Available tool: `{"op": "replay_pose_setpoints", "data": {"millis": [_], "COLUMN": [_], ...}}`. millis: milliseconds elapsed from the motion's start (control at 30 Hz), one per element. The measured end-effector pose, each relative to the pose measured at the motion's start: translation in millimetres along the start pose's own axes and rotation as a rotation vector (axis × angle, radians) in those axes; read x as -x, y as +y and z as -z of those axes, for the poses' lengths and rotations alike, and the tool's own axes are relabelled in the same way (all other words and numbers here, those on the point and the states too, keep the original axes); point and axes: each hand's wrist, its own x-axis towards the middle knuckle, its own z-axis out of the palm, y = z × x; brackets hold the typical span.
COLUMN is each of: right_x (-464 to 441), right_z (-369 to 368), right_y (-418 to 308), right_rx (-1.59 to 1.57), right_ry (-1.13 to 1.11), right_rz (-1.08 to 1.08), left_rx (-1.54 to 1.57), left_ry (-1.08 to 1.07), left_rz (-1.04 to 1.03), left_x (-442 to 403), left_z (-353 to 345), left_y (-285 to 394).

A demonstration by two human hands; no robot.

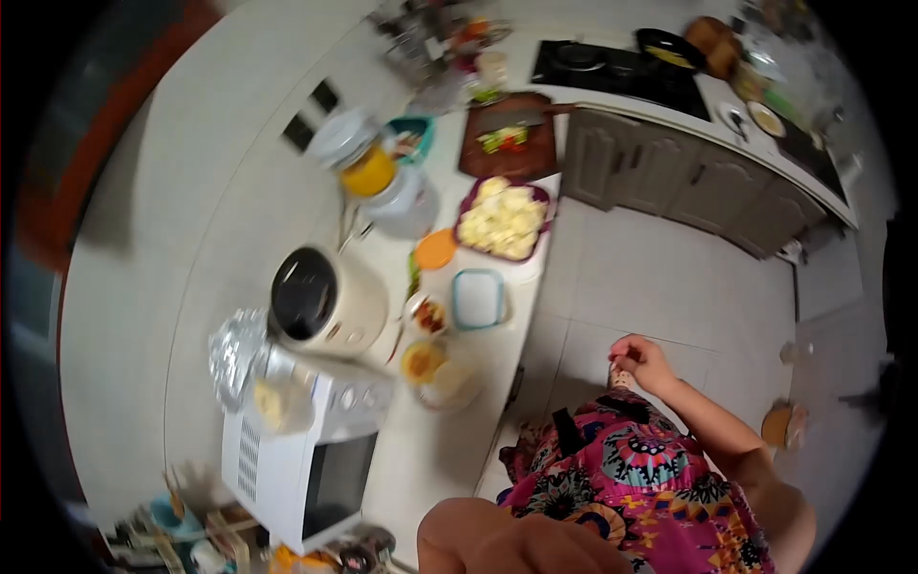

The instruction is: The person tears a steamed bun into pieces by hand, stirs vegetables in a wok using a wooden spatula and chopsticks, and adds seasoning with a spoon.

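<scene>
My right hand (643,364) hangs over the floor in front of the floral dress, its fingers curled in and nothing visible in them. Very near the camera at the bottom edge is my left hand (521,540), cut off by the frame, its fingers mostly hidden. Along the counter to the left stand a purple tray of pale yellow chunks (502,220) and a teal-rimmed container (478,298). A small bowl of reddish-brown pieces (426,314) and an orange lid (435,249) lie near them. Neither hand touches these.
A knife and chopped vegetables lie on a brown cutting board (473,153). Behind are a blender (397,196) with orange contents, a rice cooker (330,297) and a white microwave (344,478). A black stove (607,69) with a frying pan (669,48) stands at the back.
</scene>
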Motion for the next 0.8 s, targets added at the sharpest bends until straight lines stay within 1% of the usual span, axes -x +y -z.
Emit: {"op": "replay_pose_setpoints", "data": {"millis": [33,133,167,267,333,400,433,467,500,533,600,633,667,733,767,800], "right_x": [5.3,10.0,10.7,10.5,0.1,-10.1,-19.0,-27.6,-39.1,-52.2,-81.1,-96.3,-111.5,-144.7,-160.2,-183.4], "right_z": [7.6,62.8,86.5,165.4,214.4,259.3,273.9,289.5,301.1,313.4,336.8,350.5,365.9,398.8,415.6,449.3], "right_y": [-11.1,-20.8,-19.5,-3.1,5.7,11.5,-0.8,-5.6,-5.3,-5.4,-9.3,-9.9,-9.3,-8.0,-9.6,-18.0], "right_rx": [0.078,0.127,0.109,-0.015,-0.031,-0.028,-0.013,0.033,0.073,0.115,0.124,0.133,0.138,0.152,0.059,0.002], "right_ry": [0.004,0.053,0.103,0.235,0.28,0.322,0.328,0.313,0.291,0.257,0.264,0.26,0.278,0.321,0.347,0.438], "right_rz": [-0.027,0.021,-0.001,-0.011,-0.059,-0.097,-0.154,-0.135,-0.116,-0.094,-0.098,-0.097,-0.095,-0.09,-0.036,-0.083], "left_rx": [0.033,0.097,0.117,0.003,-0.048,-0.352,-0.447,-0.551,-0.492,-0.584,-0.826,-1.37,-1.175,-0.752,-0.751,-0.648], "left_ry": [-0.018,-0.011,0.029,0.16,0.018,0.451,0.624,0.795,0.819,1.009,1.099,0.992,1.01,1.155,1.18,1.272], "left_rz": [0.036,0.099,0.121,0.094,0.214,0.149,0.157,0.171,0.147,0.247,0.252,0.431,0.292,0.205,0.189,0.125], "left_x": [-9.8,-43.1,-54.7,-94.9,-114.8,-126.8,-125.8,-122.3,-111.5,-120.9,-118.2,-124.3,-131.3,-131.4,-147.7,-177.9], "left_z": [5.3,23.4,28.1,56.3,107.6,120.3,137.3,155.8,179.3,180.8,206.3,215.2,230.0,269.9,279.4,309.9], "left_y": [-10.8,-59.2,-75.0,-123.3,-146.6,-168.3,-173.3,-176.3,-177.3,-181.8,-193.9,-199.5,-207.7,-198.8,-205.1,-217.4]}}
